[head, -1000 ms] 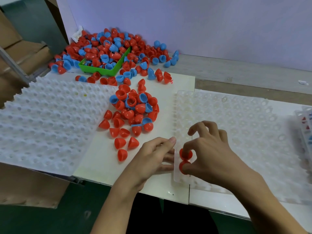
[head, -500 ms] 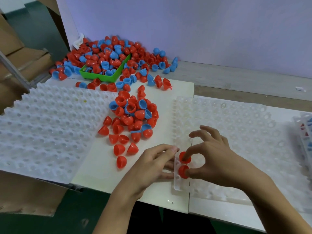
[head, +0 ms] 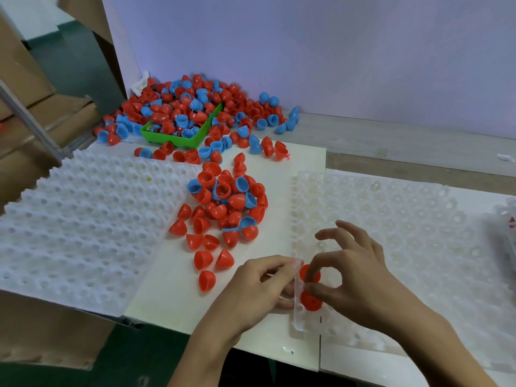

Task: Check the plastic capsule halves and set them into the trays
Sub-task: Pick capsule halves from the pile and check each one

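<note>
fingers [head: 312, 265] of my right hand [head: 360, 286] pinch a red capsule half [head: 308, 273] into the clear tray [head: 405, 219]; another red half [head: 312, 301] sits seated just under them. my left hand [head: 259, 289], fingers loosely curled, steadies the tray's edge so it can't slide.

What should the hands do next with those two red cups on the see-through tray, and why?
Probably the right hand should let go and reach to the loose red halves for another. Its fingers are on the two red cups, which already sit at the clear tray's near left edge, and nearly all of the tray is unfilled. The left hand rests beside it.
</note>
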